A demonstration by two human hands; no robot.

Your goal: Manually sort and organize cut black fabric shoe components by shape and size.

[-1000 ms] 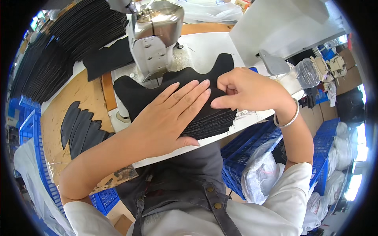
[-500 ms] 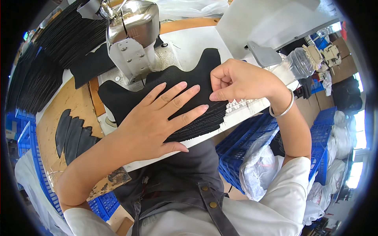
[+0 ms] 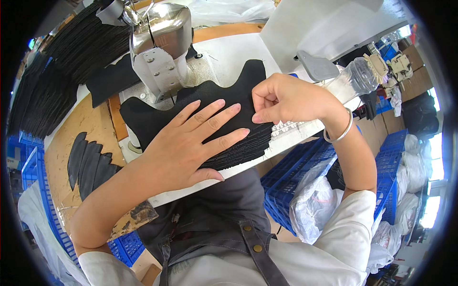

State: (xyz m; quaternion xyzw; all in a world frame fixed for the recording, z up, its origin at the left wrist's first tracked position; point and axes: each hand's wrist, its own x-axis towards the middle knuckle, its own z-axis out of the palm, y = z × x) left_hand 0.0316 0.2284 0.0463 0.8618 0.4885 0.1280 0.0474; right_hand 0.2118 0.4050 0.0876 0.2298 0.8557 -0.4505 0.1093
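Under the metal head of a sewing machine (image 3: 164, 57) lies a black fabric piece (image 3: 245, 83) with a wavy far edge. Beneath it, along the near side, show the ragged edges of several black layers (image 3: 248, 151). My left hand (image 3: 183, 148) rests flat on the fabric, fingers spread and pointing away to the right. At the right edge of the piece my right hand (image 3: 286, 100) is closed, thumb and curled fingers pinching the fabric's border. What sits inside its folded fingers is partly hidden.
Stacks of black cut pieces (image 3: 36, 95) stand at the far left. Dark curved pieces (image 3: 90, 164) lie fanned on a wooden board (image 3: 62, 143). A clear plastic bottle (image 3: 358, 76) is beyond my right hand. Blue crates (image 3: 281, 183) and a white plastic bag (image 3: 312, 209) sit below the table's right edge.
Both hands have shifted very slightly left over the fabric. Their poses and the fabric's place stay nearly the same.
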